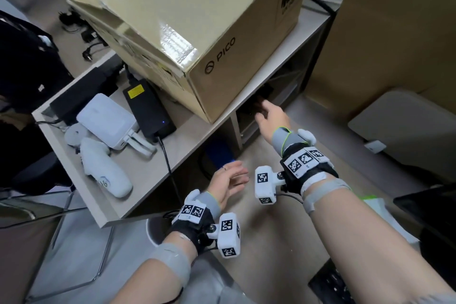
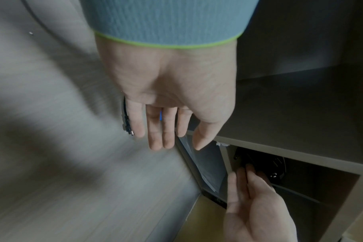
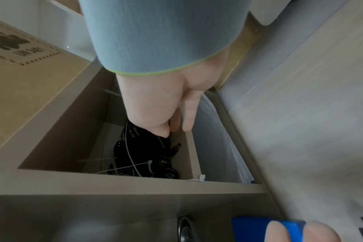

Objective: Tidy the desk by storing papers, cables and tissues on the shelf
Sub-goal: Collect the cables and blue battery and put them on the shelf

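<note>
Right hand [image 1: 271, 116] reaches into the shelf [image 3: 122, 185], fingers straight against the black cables [image 3: 143, 155], gripping nothing; left hand [image 1: 230, 179] hangs relaxed, empty; loose cables could spill out.

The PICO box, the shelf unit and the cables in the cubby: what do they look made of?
PICO box: brown corrugated cardboard, glossy clear tape along its seam. Shelf unit: matte beige laminated board, probably; flat square-edged panels. Cables: black rubbery or plastic sheathing, bundled with pale plastic ties.
</note>
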